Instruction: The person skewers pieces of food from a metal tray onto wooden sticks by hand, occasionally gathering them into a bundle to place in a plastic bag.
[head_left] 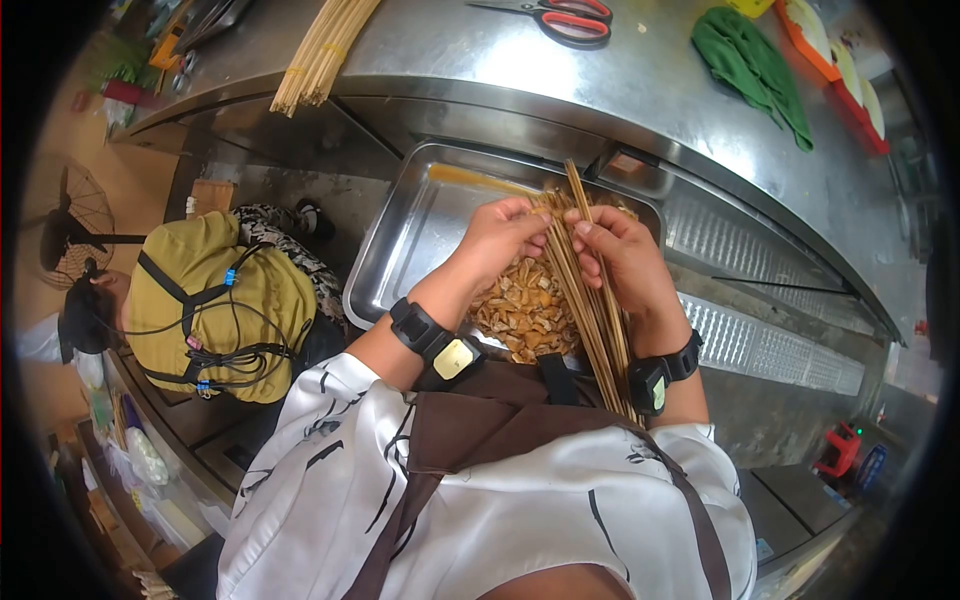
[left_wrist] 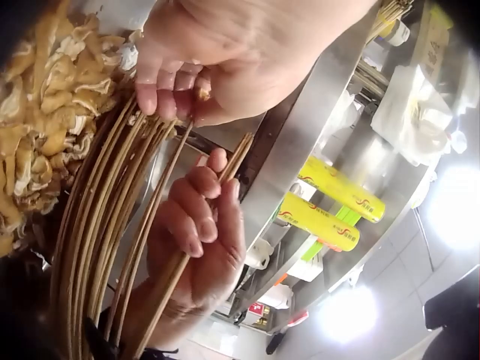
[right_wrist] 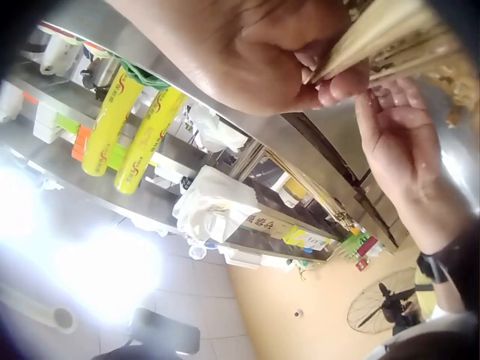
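Steel tray, rounded rim: smooth floor exposed left of the left hand, which pinches skewer ends; right hand grips slender bamboo skewers over tray's right side, beside glossy, curled tan slices.

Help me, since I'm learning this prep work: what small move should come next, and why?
Probably bring one of the loose slices to the sticks in the grip of the right hand: their tips look bare and jut out past that hand, and plenty of slices lie close by in the tray. The left hand, now at the ends of other sticks, might need freeing first.
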